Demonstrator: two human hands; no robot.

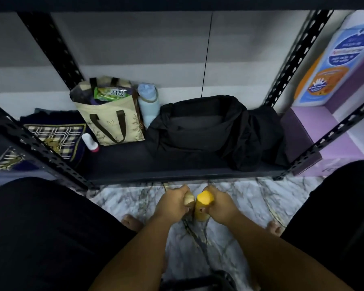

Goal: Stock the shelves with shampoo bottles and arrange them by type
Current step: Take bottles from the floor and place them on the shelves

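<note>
My right hand [221, 204] grips a yellow shampoo bottle [203, 203] just below the front edge of the dark bottom shelf [122, 162]. Close beside it, my left hand [172, 203] holds a beige bottle [189, 200], of which only the top shows past the fingers. The two bottles nearly touch, over the marble floor. Both forearms reach down from the bottom of the view.
On the shelf stand a beige tote bag [111, 122], a pale blue flask [148, 103], a black bag [214, 127], a small white and red bottle [90, 142] and a folded plaid cloth [55, 133]. Black slotted uprights [42, 152] frame the shelf. A purple display [332, 66] stands at right.
</note>
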